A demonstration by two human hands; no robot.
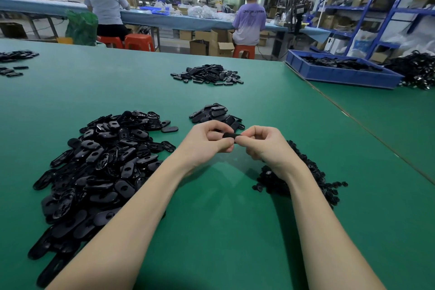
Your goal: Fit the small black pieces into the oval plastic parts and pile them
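Fingertips of both hands meet on one oval part (229, 135) held in the air above the table (211, 219): the left hand (208, 142) curls round its left end, the right hand (261, 143) pinches its right end, likely pressing a small piece in, though that piece is hidden. The part looks light, stiff and smooth, so gripping the ends seems wise. Unfitted ovals (101, 160) lie left, small pieces (303, 172) right, a finished pile (216, 113) just beyond. Open table lies between them; its edges are well apart.
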